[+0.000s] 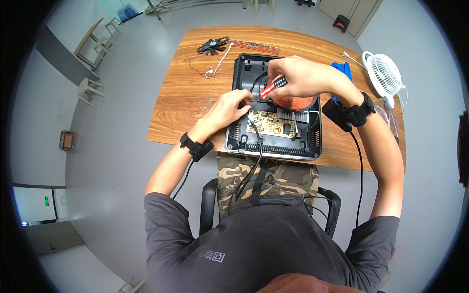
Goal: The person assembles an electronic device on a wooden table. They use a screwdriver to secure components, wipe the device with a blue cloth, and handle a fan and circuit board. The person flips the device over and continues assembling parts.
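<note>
The open black casing [312, 141] of an induction cooker lies on the wooden table in front of me. Inside it are a tan circuit board [259, 122] on the near side and a round copper-red coil [298, 103] at the right, with a grey finned heat sink [288, 115] between them. My right hand [298, 78] is closed round a screwdriver [273, 87] with a red, white and black handle, held tilted over the casing's middle; its tip is hard to see. At the casing's left rim, my left hand [232, 108] has its fingers pinched together; whatever they hold is hidden.
A small black fan [213, 46] and a narrow strip board [254, 46] with a white cable lie at the far left. Loose screws [204, 105] are scattered left of the casing. A white fan [385, 74] and a blue object [342, 71] stand right. A black cord [251, 171] hangs over the near edge.
</note>
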A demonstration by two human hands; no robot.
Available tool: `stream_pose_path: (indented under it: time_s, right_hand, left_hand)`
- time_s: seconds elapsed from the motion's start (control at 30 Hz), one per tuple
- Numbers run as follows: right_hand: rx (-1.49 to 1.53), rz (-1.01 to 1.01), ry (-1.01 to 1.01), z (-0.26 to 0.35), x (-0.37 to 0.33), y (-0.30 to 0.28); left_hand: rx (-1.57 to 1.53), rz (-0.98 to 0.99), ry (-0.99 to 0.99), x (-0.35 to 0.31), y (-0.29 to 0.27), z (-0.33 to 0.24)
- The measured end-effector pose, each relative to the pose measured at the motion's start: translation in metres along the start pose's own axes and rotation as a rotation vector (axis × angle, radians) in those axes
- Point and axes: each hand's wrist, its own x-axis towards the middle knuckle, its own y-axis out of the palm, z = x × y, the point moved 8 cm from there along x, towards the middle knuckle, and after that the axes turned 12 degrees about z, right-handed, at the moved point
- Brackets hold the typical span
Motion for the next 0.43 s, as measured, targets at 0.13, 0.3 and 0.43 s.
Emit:
stream_pose_path:
  time_s: [0.13,0.3,0.43]
  right_hand:
    - [-0.006,0.017,-0.041,0.011,0.000,-0.004]
    - [-0.054,-0.074,0.080,0.014,0.005,-0.011]
    - [0.026,-0.049,0.117,0.017,0.006,-0.017]
  left_hand:
    - [0.000,-0.018,-0.010,-0.003,-0.003,0.002]
    - [0.028,-0.031,0.006,0.000,-0.004,-0.002]
    - [0.016,-0.016,0.012,-0.001,-0.003,0.000]
